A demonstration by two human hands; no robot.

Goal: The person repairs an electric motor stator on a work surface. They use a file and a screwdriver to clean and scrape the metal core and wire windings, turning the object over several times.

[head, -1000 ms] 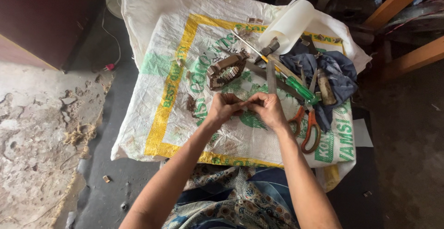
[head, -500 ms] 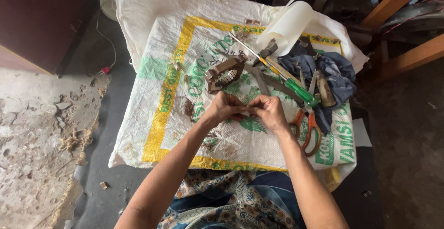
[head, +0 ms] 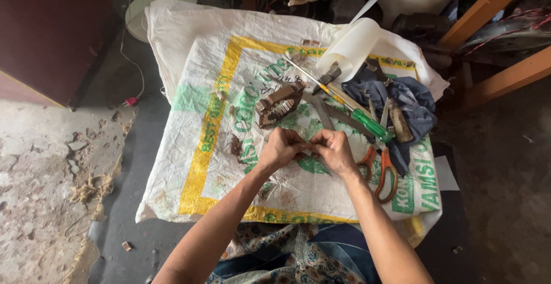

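Note:
My left hand (head: 279,148) and my right hand (head: 334,151) meet over the middle of a white woven sack (head: 189,60) spread on the floor. Their fingertips pinch a small thin pale strip (head: 305,147) between them; most of it is hidden by the fingers. Just beyond the hands lies a brown metal motor stator (head: 279,104) with slots around its ring. A small dark clump of debris (head: 236,146) sits left of my left hand.
Right of the hands lie orange-handled scissors (head: 380,172), a green-handled screwdriver (head: 367,123), pliers (head: 328,77), a dark blue cloth (head: 410,103) and a roll of white sheet (head: 349,47). A fan base (head: 150,6) stands at the back left, wooden legs (head: 488,6) at the right.
The view has shifted slightly. My hands stay together over the sack, still pinching the small strip, with only small finger movement.

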